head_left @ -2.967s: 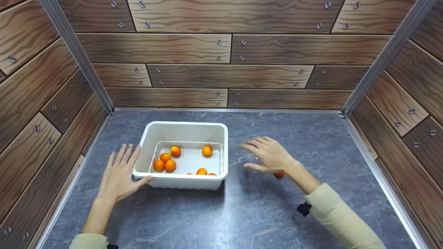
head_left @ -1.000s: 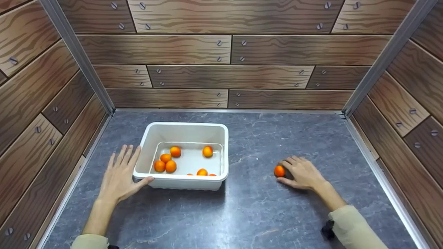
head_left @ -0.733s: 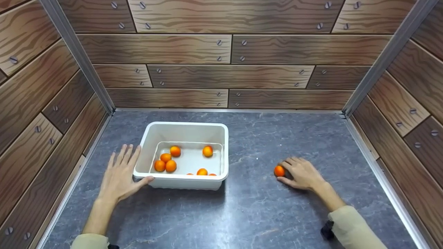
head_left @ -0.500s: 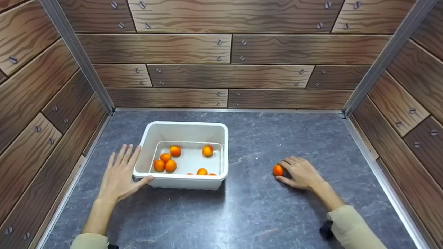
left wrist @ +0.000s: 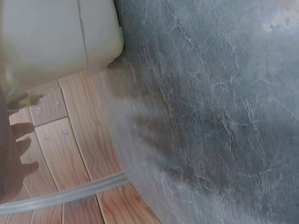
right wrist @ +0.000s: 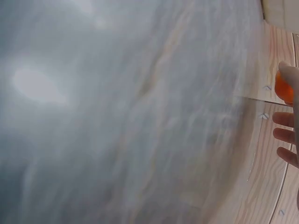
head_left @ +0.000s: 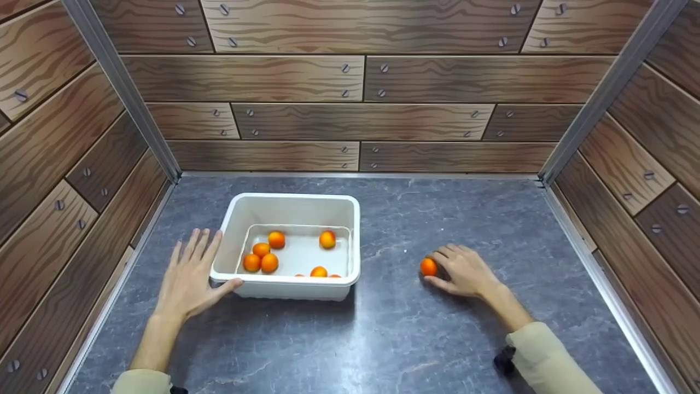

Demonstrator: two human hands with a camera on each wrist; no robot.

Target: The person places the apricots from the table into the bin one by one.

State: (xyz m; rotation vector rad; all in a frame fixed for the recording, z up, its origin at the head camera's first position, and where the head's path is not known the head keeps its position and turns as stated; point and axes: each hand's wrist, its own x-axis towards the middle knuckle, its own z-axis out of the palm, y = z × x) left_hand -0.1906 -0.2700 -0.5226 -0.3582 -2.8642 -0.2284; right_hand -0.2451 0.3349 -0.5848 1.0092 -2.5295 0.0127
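Observation:
Right of the bin, my right hand (head_left: 462, 271) pinches a small round orange fruit (head_left: 428, 267) between thumb and fingers, low over the table. In the right wrist view the orange fruit (right wrist: 283, 87) shows at the right edge, under the thumb, with the other fingers (right wrist: 283, 135) below it. My left hand (head_left: 188, 279) lies along the left side of a white plastic bin (head_left: 290, 290), fingers straight and spread, the thumb at its front rim. Inside the bin lie several similar orange fruits (head_left: 269, 262); its front wall partly hides some. The left wrist view shows the bin's outer wall (left wrist: 51, 42).
A grey marbled tabletop (head_left: 394, 339) carries everything. Wood-patterned walls (head_left: 361, 120) enclose it at the back and both sides, with metal strips (head_left: 590, 93) along the corners and edges.
My right hand has gone from beside the bin to the loose orange fruit, taken hold of it, and moved slightly left with it. My left hand and the bin have stayed put.

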